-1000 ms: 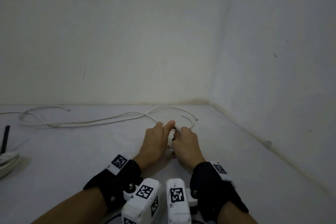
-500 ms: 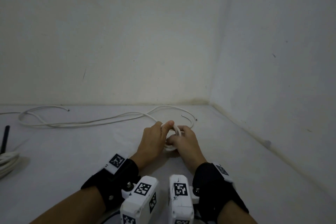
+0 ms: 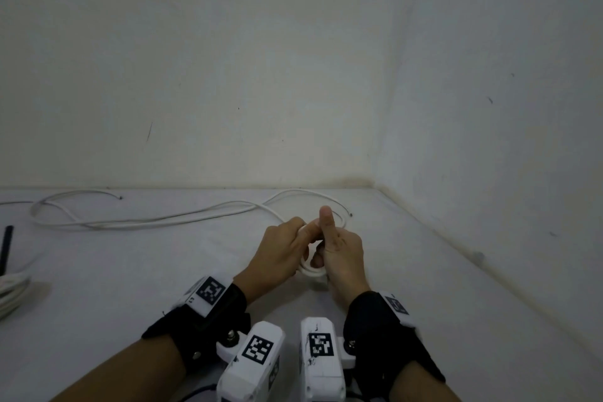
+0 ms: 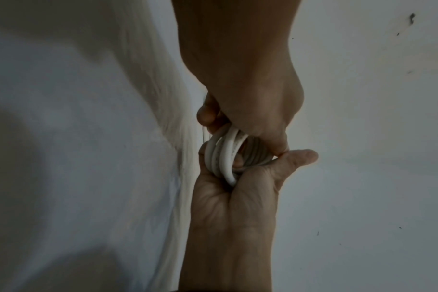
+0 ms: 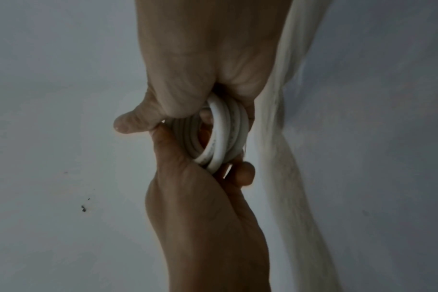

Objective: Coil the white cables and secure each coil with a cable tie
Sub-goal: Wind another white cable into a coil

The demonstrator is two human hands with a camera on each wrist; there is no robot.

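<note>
While both your left hand (image 3: 280,254) and right hand (image 3: 342,251) have fingers curled round the small coil (image 3: 311,269) near you at centre, the loose cable (image 3: 163,222) trailing far left could snag, and slackened turns would likely spring open.

A small coil (image 3: 312,269) sits between left hand (image 3: 280,258) and right hand (image 3: 342,254) — loose cable (image 3: 156,222) trails behind-left, toward the wall (image 3: 228,75).
</note>
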